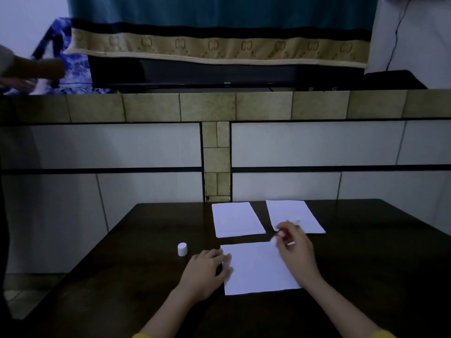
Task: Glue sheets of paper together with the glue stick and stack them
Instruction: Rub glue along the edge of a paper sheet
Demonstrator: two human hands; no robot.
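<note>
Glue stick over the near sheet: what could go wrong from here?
1. The left hand presses only the near sheet's left edge, so a stroke by the right hand with the glue stick could skew or wrinkle it.
2. Glue might overrun onto the dark table.
3. The loose white cap could get knocked away.

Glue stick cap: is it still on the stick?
No, the white cap stands by itself on the dark table, left of the left hand, while the right hand holds the glue stick.
</note>
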